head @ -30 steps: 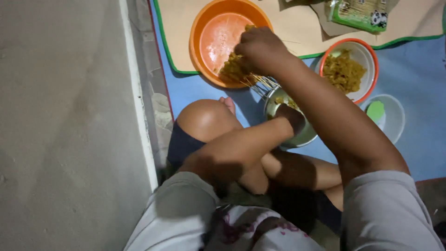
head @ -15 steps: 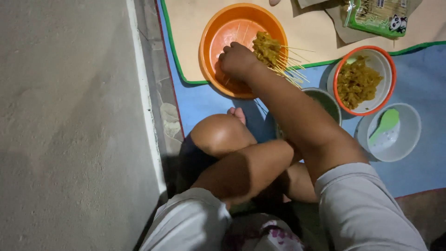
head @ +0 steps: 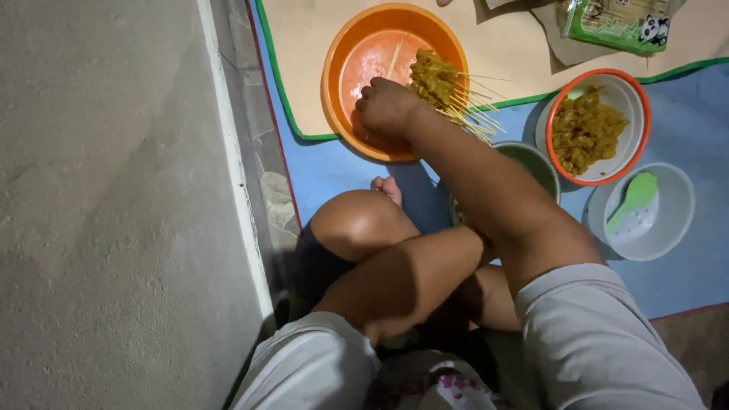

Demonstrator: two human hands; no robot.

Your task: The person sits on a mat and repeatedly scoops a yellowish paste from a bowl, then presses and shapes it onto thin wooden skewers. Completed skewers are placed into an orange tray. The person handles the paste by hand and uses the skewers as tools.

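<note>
Right hand (head: 389,106) curled, knuckles up, inside orange bowl (head: 391,80), touching meat skewers (head: 444,87) just beyond fingers; grip itself hidden, cannot tell. Left hand tucked behind right forearm, out of sight. Nearby right: orange-rimmed bowl of yellow meat (head: 596,125), white bowl with green spoon (head: 642,209). Tan mat (head: 516,45) beyond.

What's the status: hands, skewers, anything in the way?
Right hand in orange bowl, touching skewers; grip unclear. Left hand hidden behind right arm. Nothing blocking the bowl.
</note>
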